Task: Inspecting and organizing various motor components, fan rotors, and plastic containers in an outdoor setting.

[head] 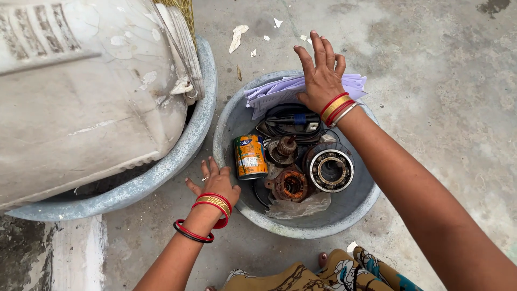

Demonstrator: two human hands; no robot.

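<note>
A patterned garment fills the bottom edge, nearest the lens. Above it, the left hand spreads flat and empty on the near-left rim of a grey metal basin, as if bracing it. The right hand, fingers splayed and gripping nothing, presses on folded pale papers at the far rim, holding them down. Inside the basin lie an orange tin, a large ring bearing, rusty motor parts and a black cable. A white plastic casing leans in a second basin to the left, on the concrete floor.

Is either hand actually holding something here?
No. The right hand lies flat on the papers; the left hand rests open by the basin's rim.
</note>
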